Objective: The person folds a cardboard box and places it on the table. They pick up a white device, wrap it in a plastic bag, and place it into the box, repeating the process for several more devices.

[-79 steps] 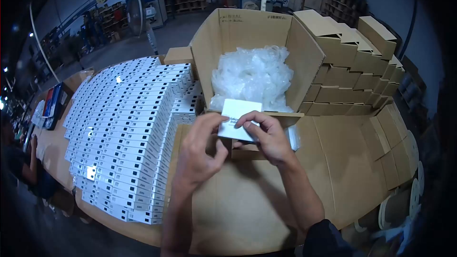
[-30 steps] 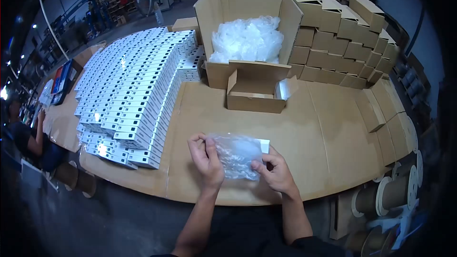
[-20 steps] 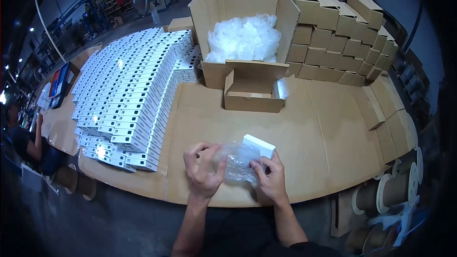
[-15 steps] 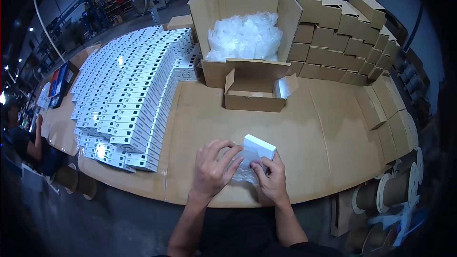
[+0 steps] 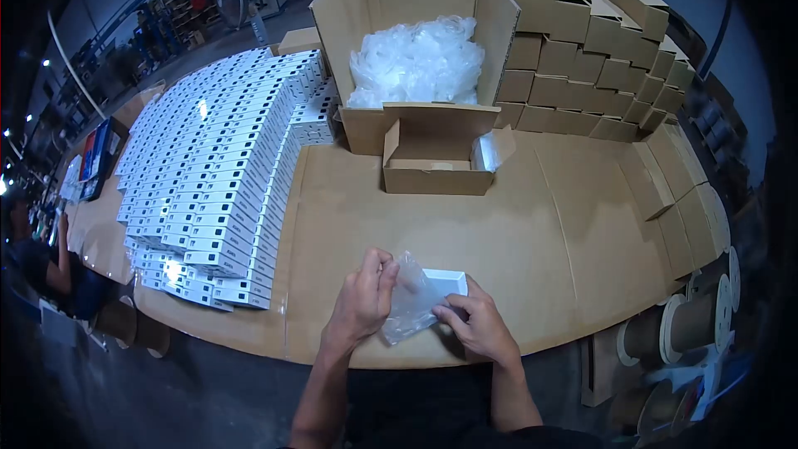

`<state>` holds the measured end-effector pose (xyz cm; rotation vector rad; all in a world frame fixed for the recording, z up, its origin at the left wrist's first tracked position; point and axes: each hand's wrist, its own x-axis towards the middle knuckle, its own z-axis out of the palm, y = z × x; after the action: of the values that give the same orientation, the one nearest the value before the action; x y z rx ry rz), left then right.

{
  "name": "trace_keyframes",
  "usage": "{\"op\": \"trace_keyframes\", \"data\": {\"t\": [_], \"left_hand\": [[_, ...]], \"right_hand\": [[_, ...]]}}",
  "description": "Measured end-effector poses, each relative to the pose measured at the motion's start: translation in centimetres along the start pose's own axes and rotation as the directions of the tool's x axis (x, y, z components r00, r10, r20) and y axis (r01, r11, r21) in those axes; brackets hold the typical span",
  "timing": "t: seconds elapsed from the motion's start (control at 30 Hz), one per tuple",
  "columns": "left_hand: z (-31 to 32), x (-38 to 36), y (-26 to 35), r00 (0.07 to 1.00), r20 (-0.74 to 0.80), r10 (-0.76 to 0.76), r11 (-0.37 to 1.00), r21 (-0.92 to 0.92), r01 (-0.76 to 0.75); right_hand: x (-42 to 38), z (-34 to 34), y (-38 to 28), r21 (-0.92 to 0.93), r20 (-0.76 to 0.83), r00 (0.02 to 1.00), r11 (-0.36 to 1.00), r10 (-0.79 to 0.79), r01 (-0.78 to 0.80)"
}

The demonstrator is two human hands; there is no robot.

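Close to the table's front edge, my left hand [image 5: 364, 299] pinches the upper left side of a clear plastic bag [image 5: 409, 303]. My right hand [image 5: 480, 322] grips a small white box [image 5: 446, 282] by its right end, thumb on the near side. The box's left end lies behind or within the bag, partly hidden by the plastic. Beyond both hands stands an open cardboard box [image 5: 436, 182], a clear-wrapped item [image 5: 485, 154] leaning at its right end.
White labelled boxes [image 5: 220, 183] are stacked high at the left. Behind, a large carton [image 5: 416, 0] holds crumpled plastic bags [image 5: 416, 62]. Brown cardboard boxes [image 5: 573, 58] form a wall at the back right. A person [image 5: 50, 262] sits at far left; spools [image 5: 698, 320] stand below right.
The white box has gone from tilted up to lower and flatter. My left fingers, spread before, have closed on the bag, which is now drawn up and stretched beside the box.
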<state>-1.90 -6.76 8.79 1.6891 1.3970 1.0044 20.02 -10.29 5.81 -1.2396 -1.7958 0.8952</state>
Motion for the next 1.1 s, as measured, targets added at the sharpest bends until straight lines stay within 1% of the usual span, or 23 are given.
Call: {"op": "trace_keyframes", "data": {"t": [0.03, 0.07, 0.13, 0.17, 0.2, 0.23, 0.27, 0.3, 0.33, 0.37, 0.47, 0.5, 0.57, 0.6, 0.63, 0.67, 0.7, 0.73, 0.8, 0.93, 0.97, 1.07, 1.1], "left_hand": [[-0.1, 0.1, 0.1, 0.997, 0.017, -0.074, 0.997, -0.033, 0.075], [0.1, 0.0, -0.7, 0.997, -0.032, -0.074, 0.988, -0.138, 0.069], [1.3, -0.1, -3.7, 0.987, -0.131, -0.088, 0.94, -0.338, 0.039], [1.7, 0.2, -4.3, 0.958, -0.286, 0.004, 0.923, -0.368, -0.114], [2.3, 0.6, -4.6, 0.895, -0.439, 0.084, 0.889, -0.373, -0.267], [2.7, 0.8, -4.7, 0.799, -0.582, 0.153, 0.839, -0.35, -0.416], [2.9, 0.3, -4.9, 0.873, -0.48, 0.088, 0.8, -0.488, -0.349], [3.2, -0.8, -5.1, 0.931, -0.363, 0.032, 0.747, -0.61, -0.264], [3.4, -1.8, -5.1, 0.972, -0.236, -0.01, 0.681, -0.713, -0.166], [4.0, -2.5, -4.8, 0.989, -0.105, -0.107, 0.585, -0.811, -0.023], [4.4, -3.1, -3.4, 0.996, 0.068, -0.064, 0.781, -0.618, 0.092], [4.7, -3.1, -3.3, 0.995, 0.032, -0.09, 0.771, -0.631, 0.09], [5.2, -3.1, -3.1, 0.989, -0.036, -0.141, 0.751, -0.656, 0.083], [5.3, -3.0, -3.5, 0.991, -0.062, -0.118, 0.787, -0.614, 0.055], [5.3, -3.1, -4.1, 0.992, -0.086, -0.097, 0.821, -0.57, 0.03], [5.0, -3.1, -4.3, 0.991, -0.108, -0.074, 0.853, -0.521, 0.007], [4.4, -3.3, -4.1, 0.992, -0.104, -0.069, 0.91, -0.414, 0.02], [4.2, -3.5, -4.3, 0.994, -0.077, -0.081, 0.911, -0.41, 0.043], [4.0, -3.8, -4.7, 0.995, -0.019, -0.1, 0.912, -0.402, 0.084], [3.9, -3.9, -4.9, 0.997, 0.019, -0.078, 0.947, -0.311, 0.08], [3.8, -4.0, -4.5, 0.996, 0.028, -0.082, 0.95, -0.299, 0.087], [4.1, -3.9, -4.7, 0.997, 0.04, -0.067, 0.948, -0.308, 0.076], [4.2, -3.8, -4.9, 0.997, 0.042, -0.058, 0.946, -0.318, 0.068]], "right_hand": [[-0.1, -0.3, -0.2, 0.005, 0.02, 1.0, 1.0, 0.006, -0.006], [-0.2, -0.4, -0.2, 0.01, 0.042, 0.999, 1.0, 0.012, -0.012], [-0.3, -0.2, 0.4, 0.027, 0.003, 0.999, 0.999, 0.032, -0.032], [-0.3, -0.1, 0.6, 0.036, -0.017, 0.999, 0.999, 0.042, -0.041], [-0.3, 0.1, 0.6, 0.049, -0.081, 0.996, 0.998, 0.032, -0.028], [-0.2, 0.4, 0.6, 0.06, -0.146, 0.989, 0.998, 0.021, -0.013], [-0.1, 0.6, 0.5, 0.069, -0.211, 0.977, 0.998, 0.01, 0.005], [-0.2, 0.6, 0.5, 0.104, -0.208, 0.974, 0.993, 0.084, -0.064], [-0.1, 0.6, 0.6, 0.078, -0.223, 0.972, 0.996, 0.067, -0.051], [-0.1, 0.7, 0.7, 0.053, -0.237, 0.97, 0.998, 0.05, -0.038], [-0.1, 1.2, 1.0, 0.028, -0.222, 0.975, 1.0, 0.016, -0.01], [-0.1, 1.3, 1.2, 0.024, -0.209, 0.978, 1.0, 0.005, 0.0], [-0.3, 1.4, 1.7, 0.109, -0.206, 0.978, 0.993, -0.016, 0.039], [-0.4, 1.6, 2.1, 0.151, -0.205, 0.978, 0.987, -0.026, 0.058], [-0.6, 1.5, 3.2, 0.197, -0.232, 0.973, 0.979, -0.004, 0.051], [-0.4, 0.6, 2.5, 0.358, -0.226, 0.967, 0.933, 0.116, -0.028], [-0.1, -0.3, 3.0, 0.383, -0.253, 0.953, 0.922, 0.167, -0.06], [0.3, -1.0, 3.4, 0.407, -0.279, 0.935, 0.909, 0.218, -0.091], [1.5, -2.5, 2.2, 0.463, -0.37, 0.904, 0.886, 0.214, -0.02], [4.3, -3.3, -0.4, 0.582, -0.48, 0.867, 0.787, 0.132, 0.203], [4.7, -3.5, -1.3, 0.613, -0.45, 0.879, 0.77, 0.16, 0.174], [5.8, -2.4, -2.3, 0.599, -0.461, 0.886, 0.753, 0.047, 0.271], [6.0, -2.3, -2.9, 0.586, -0.428, 0.902, 0.778, 0.059, 0.228]]}}
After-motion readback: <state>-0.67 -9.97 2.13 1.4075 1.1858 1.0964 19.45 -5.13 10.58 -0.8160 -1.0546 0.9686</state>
